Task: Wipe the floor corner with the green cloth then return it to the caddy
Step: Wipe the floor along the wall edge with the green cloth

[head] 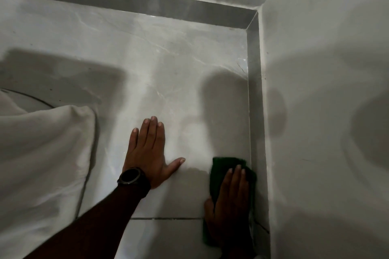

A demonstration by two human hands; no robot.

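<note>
The green cloth [220,169] lies flat on the pale tiled floor [168,69], right beside the grey skirting along the right wall. My right hand [230,200] presses down on it, palm flat, fingers pointing away from me. My left hand [148,151] rests flat on the bare tile to the left of the cloth, fingers spread, with a black watch on the wrist. The floor corner [251,22] is further ahead at the upper right, some way beyond the cloth. No caddy is in view.
A white pillow or bedding [42,153] fills the lower left, touching the floor. White walls rise behind the grey skirting [255,111] at the back and right. A grout line [168,218] crosses the tiles near my wrists.
</note>
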